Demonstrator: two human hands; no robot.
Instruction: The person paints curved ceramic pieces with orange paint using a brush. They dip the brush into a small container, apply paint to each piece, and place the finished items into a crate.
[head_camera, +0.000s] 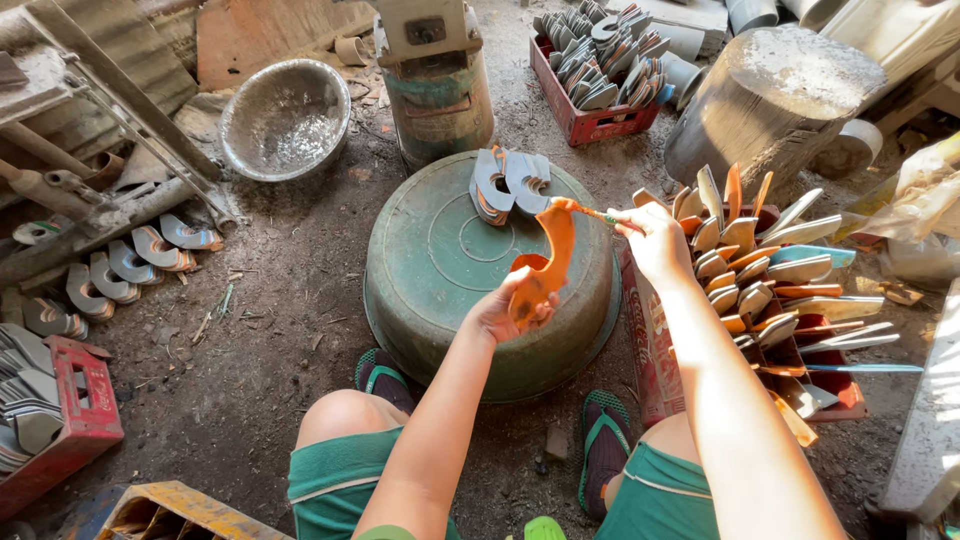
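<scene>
My left hand (497, 312) grips the lower end of a curved, orange-painted metal blade (553, 258) held over an upturned green basin (440, 260). My right hand (652, 240) holds a thin brush (596, 213) whose orange tip touches the blade's upper end. A small stack of grey and orange blades (510, 182) lies on the basin's far side.
A red crate of upright orange and grey blades (770, 285) stands at my right. Another red crate of grey blades (598, 70) sits further back, a third (75, 410) at the left. A metal bowl (285, 118), a green drum (438, 100) and a log stump (775, 95) surround the basin.
</scene>
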